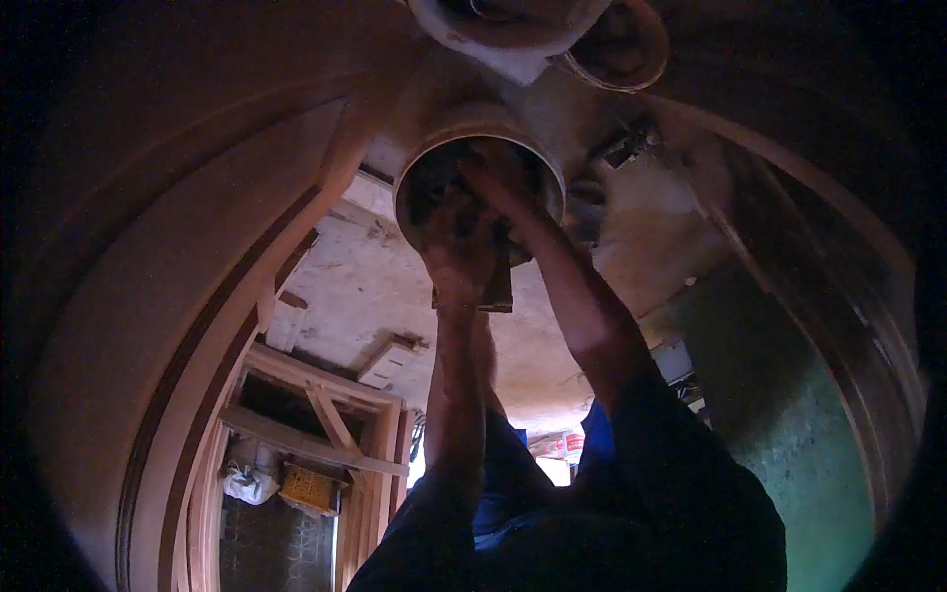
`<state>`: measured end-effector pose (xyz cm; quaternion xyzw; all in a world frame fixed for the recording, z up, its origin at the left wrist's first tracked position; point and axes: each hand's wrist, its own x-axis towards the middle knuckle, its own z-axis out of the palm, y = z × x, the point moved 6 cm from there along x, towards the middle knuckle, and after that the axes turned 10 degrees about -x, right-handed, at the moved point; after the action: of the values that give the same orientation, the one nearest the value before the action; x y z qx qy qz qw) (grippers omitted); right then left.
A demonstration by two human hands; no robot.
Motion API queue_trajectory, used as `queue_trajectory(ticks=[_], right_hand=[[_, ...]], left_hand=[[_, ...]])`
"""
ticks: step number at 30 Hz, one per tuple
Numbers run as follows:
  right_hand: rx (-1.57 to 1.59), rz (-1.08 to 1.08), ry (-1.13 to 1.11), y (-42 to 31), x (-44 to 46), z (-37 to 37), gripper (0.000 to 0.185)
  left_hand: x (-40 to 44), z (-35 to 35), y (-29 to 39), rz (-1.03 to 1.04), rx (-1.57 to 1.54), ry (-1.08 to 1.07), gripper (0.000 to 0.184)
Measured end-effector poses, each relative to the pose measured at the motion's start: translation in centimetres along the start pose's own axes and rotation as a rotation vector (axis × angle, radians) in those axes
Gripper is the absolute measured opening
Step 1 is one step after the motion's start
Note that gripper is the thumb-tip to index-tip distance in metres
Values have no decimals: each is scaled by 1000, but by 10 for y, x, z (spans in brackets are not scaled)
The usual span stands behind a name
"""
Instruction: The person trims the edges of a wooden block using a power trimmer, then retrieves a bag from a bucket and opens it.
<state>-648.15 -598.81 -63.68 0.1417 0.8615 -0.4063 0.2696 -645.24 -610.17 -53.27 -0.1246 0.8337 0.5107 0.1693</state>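
Note:
Both my hands reach down into a round, pale-rimmed bucket (559, 187) on the floor. My left hand (461, 237) is at its near side, fingers curled around something too dark to make out. Deeper in and slightly to the right, my right hand (496, 176) has its fingers bent close to the left one; what they grip is hidden in shadow. Dark, indistinct contents surround the hands. Under my left wrist, a short board-like piece (498, 291) sticks out at the bucket's near side.
Another pale bucket (513, 37) and a round container (621, 49) stand beyond. A dark tool-like object (623, 148) lies right of the bucket. Wooden frames (266, 257) rise at left, near a pale block (388, 362), a yellow basket (308, 487) and a white bag (251, 483).

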Motion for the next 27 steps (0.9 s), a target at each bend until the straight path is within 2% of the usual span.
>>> queue_trajectory(ticks=[1, 4, 6, 7, 8, 10, 12, 14, 15, 17, 19, 22, 24, 26, 27], right_hand=[[65, 44, 8, 3, -4, -2, 51], [323, 215, -21, 25, -15, 6, 50], [383, 212, -95, 68, -17, 32, 49], [279, 172, -89, 98, -13, 46, 50], [174, 133, -80, 127, -9, 60, 50], [-238, 48, 29, 166, -2, 75, 51], [106, 143, -14, 136, -8, 56, 50], [116, 67, 10, 140, -16, 61, 49], [-53, -63, 63, 141, -9, 61, 48], [-169, -78, 38, 125, -5, 49, 45], [-62, 147, -107, 59, -8, -2, 42], [-177, 36, 39, 61, -33, 13, 39], [-25, -3, 44, 41, -51, -6, 41], [144, 101, 69, 42, -59, -6, 41], [235, 234, 88, 47, -65, 2, 41]], left_hand=[[-1, 2, 4, -12, -48, -16, 39], [-3, 5, 19, 203, -5, 5, 39], [-2, 6, 19, 13, -28, -62, 38], [-1, 7, 18, -79, -41, -95, 38], [-5, 8, 14, -75, -18, -133, 39], [-11, 9, 8, -12, 28, -172, 40], [-13, 12, 30, 162, 75, -141, 42], [-23, 14, 36, 165, 54, -102, 42], [-27, 15, 27, 64, 4, -90, 42], [-29, 14, 26, -2, -29, -71, 43], [-25, 6, 42, 78, -2, -59, 43], [-28, 2, 40, 3, -122, -61, 46], [-36, -1, 34, -135, -188, -35, 46], [-39, -1, 30, -233, -160, -41, 45], [-39, -2, 32, -250, -103, -70, 44]])
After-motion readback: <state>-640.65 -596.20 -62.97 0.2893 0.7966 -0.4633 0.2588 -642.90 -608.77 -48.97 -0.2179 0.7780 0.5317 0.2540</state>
